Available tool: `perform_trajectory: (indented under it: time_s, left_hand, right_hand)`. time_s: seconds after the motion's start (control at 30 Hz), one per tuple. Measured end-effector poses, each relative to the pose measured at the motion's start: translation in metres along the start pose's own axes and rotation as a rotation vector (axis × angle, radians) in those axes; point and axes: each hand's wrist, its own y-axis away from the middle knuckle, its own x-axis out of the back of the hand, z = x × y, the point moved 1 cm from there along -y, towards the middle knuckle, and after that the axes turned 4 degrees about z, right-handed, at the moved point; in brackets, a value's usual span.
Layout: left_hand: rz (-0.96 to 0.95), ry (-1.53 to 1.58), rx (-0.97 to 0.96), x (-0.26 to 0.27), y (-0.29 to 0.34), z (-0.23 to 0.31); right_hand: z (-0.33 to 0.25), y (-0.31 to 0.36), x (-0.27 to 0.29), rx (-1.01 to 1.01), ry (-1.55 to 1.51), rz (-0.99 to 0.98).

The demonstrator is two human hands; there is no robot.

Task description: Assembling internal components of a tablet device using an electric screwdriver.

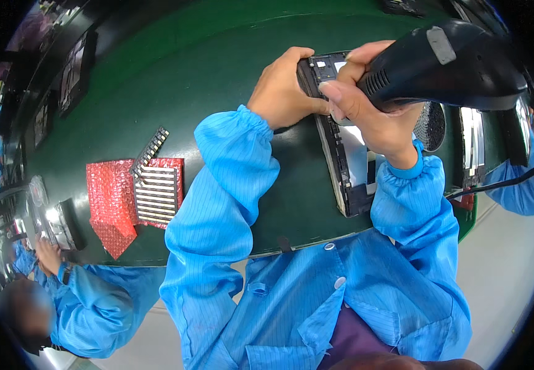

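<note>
A long, flat electronic device (345, 161) with a black frame and pale panels inside lies on the green table in front of me. My left hand (287, 89) grips its left edge near the far end, fingers over the rim and thumb reaching inward. Above the device, my right hand (372, 102) is closed round the narrow end of a bulky black tool (449, 68) with vent slots and a grey sticker. The tool's exact kind is unclear. Its body covers part of my right hand and the device's far right part. Whatever lies under my right fingertips is hidden.
Left on the green table (230, 46), red bubble wrap (110, 197) lies under a row of thin strips (157, 194) and a loose black strip (150, 151). A round dark mesh piece (432, 126) and another flat device (472, 142) are at right. A co-worker's hand (48, 256) is lower left.
</note>
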Motion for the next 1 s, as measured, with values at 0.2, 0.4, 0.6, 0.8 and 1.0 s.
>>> perform_trajectory:
  time_s: [0.2,0.4,0.6,0.8,1.0]
  left_hand:
    - [-0.022,-0.006,-0.002,0.002,0.005,0.010]
    - [-0.156,0.115,0.196,0.010,0.007,0.021]
    - [-0.073,0.280,0.289,0.006,0.003,0.021]
    - [-0.040,0.260,0.258,0.002,0.004,0.020]
    - [-0.032,0.266,0.260,0.001,0.005,0.021]
  right_hand:
    - [-0.030,-0.005,0.067,-0.040,-0.015,0.167]
    - [-0.005,0.025,0.137,-0.134,-0.172,0.575]
    - [0.017,0.036,0.151,-0.156,-0.078,0.585]
    - [0.025,0.037,0.148,-0.185,0.046,0.552]
    - [0.031,0.040,0.151,-0.154,0.020,0.528]
